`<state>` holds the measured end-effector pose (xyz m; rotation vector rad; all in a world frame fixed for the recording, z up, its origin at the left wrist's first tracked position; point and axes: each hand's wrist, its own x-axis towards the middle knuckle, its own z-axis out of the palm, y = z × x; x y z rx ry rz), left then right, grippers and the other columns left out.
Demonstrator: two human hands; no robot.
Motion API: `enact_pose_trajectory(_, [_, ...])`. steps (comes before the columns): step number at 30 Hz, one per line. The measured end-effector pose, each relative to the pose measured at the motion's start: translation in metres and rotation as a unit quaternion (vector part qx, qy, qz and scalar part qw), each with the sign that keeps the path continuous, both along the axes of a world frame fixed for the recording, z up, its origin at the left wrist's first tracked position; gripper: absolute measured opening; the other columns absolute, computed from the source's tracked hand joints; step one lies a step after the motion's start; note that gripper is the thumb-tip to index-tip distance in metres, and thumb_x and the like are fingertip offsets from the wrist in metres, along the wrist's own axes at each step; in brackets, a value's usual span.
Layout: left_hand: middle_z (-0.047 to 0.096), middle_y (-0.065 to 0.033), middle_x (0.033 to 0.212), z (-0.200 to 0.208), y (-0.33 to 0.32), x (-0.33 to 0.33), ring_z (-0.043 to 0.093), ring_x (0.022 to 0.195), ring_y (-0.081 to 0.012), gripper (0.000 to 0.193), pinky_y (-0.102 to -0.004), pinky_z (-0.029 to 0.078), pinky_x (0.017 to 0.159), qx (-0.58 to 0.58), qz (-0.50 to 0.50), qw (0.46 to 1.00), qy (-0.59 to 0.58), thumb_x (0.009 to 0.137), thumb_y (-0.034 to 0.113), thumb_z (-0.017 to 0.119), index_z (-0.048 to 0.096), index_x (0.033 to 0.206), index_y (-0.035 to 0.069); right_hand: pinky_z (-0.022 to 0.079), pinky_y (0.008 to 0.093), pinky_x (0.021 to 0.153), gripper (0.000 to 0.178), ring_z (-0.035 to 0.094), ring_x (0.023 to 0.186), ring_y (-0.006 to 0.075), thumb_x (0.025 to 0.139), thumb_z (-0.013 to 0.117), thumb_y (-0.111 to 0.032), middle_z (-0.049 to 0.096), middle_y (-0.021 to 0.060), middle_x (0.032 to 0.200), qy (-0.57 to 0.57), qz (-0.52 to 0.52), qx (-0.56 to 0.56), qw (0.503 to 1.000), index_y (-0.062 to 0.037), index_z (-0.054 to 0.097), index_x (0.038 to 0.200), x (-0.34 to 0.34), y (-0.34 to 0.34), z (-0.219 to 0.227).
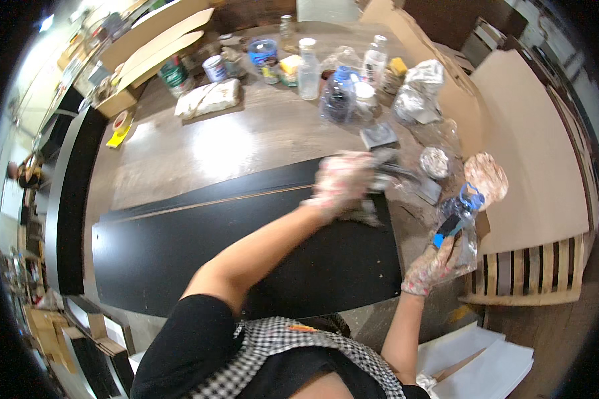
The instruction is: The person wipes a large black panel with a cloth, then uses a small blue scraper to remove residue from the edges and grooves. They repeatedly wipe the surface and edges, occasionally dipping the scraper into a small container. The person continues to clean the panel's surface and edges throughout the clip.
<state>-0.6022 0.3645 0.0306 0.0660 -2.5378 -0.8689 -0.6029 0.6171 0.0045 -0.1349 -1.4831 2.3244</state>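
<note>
My left hand (343, 181), in a pale, red-stained glove and blurred by motion, is closed on a crumpled grey rag (363, 214) near the right end of a black panel (246, 253). A narrower black strip (246, 183) lies along the panel's far side. At the right, my right hand (434, 267), gloved alike, has its fingers around a small black-and-blue object (448, 231) whose kind I cannot make out. Just beyond it lies a clear plastic bottle (469, 203) with a blue cap and loop.
Several bottles and cans stand at the back, including a clear bottle (308, 70) and a dark-filled jug (338, 96). Grey sanding blocks (379, 135) lie right of centre. A yellow tape roll (121, 123) sits far left. Cardboard (526, 153) and a wooden pallet (532, 269) border the right side.
</note>
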Motion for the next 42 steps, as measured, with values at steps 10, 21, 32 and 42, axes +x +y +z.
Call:
enact_pose_trajectory(10, [0.054, -0.0132, 0.14, -0.037, 0.019, 0.001, 0.044, 0.135, -0.0348, 0.048, -0.0507, 0.04, 0.106, -0.217, -0.143, 0.965, 0.033, 0.088, 0.036, 0.065, 0.062, 0.125, 0.006, 0.045, 0.0348, 0.103, 0.038, 0.056, 0.118, 0.0197, 0.093, 0.066, -0.006, 0.06, 0.0095, 0.128, 0.035, 0.137, 0.241, 0.96, 0.0014, 0.058, 0.129, 0.005, 0.035, -0.033])
enact_pose_trajectory(21, [0.06, -0.0161, 0.086, 0.011, -0.055, 0.06, 0.059, 0.083, -0.031, 0.013, -0.0408, 0.048, 0.075, 0.031, 0.181, 0.983, -0.027, 0.096, 0.014, 0.059, 0.064, 0.096, 0.001, 0.051, 0.0413, 0.091, 0.036, 0.061, 0.105, 0.0304, 0.082, 0.074, -0.007, 0.065, 0.0117, 0.11, 0.234, 0.248, 0.44, 0.831, -0.0107, 0.067, 0.117, -0.073, -0.01, -0.012])
enact_pose_trajectory(32, [0.06, -0.0166, 0.089, -0.016, -0.046, 0.101, 0.056, 0.086, -0.0386, 0.015, -0.0461, 0.045, 0.079, -0.095, 0.078, 0.991, -0.054, 0.088, 0.016, 0.061, 0.061, 0.088, 0.001, 0.051, 0.043, 0.091, 0.035, 0.061, 0.107, 0.0331, 0.076, 0.08, -0.013, 0.066, 0.0099, 0.113, 0.321, 0.371, 0.483, 0.726, -0.0138, 0.07, 0.109, -0.102, 0.002, -0.007])
enact_pose_trajectory(42, [0.061, -0.0152, 0.089, -0.018, -0.044, 0.102, 0.057, 0.086, -0.0384, 0.014, -0.0459, 0.044, 0.079, -0.092, 0.094, 0.99, -0.052, 0.089, 0.017, 0.062, 0.063, 0.088, 0.003, 0.051, 0.0437, 0.09, 0.036, 0.062, 0.104, 0.0351, 0.077, 0.079, -0.017, 0.065, 0.0124, 0.108, 0.304, 0.319, 0.457, 0.773, -0.0116, 0.066, 0.11, -0.132, -0.054, -0.029])
